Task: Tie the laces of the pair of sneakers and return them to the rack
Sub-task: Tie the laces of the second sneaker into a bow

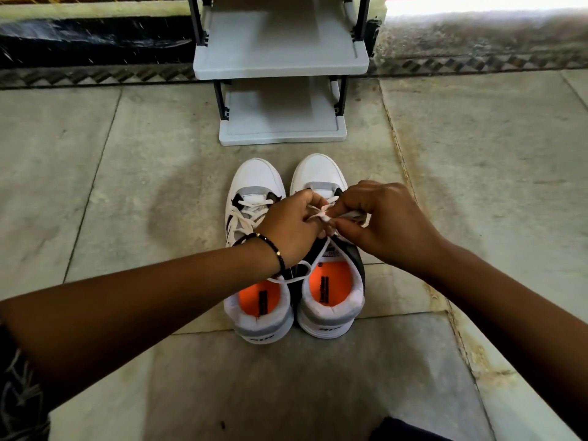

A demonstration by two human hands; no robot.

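1. Head view shows a pair of sneakers side by side on the stone floor, toes toward a grey shoe rack just beyond them, heels toward the person.
2. Left hand and right hand meet over the right sneaker; both are pinched shut on its white lace, working a knot at the top eyelets.
3. Left sneaker sits touching its mate; its lace lies loose, one end trailing across the orange insole, apparently untied.
4. My judgement: the flat cotton lace is soft, limp and light, so it should hold friction well but slacken if released; pinch close to the knot.
5. For the rack, the sneakers look light and fairly stiff; the padded heel collars seem the best hold.
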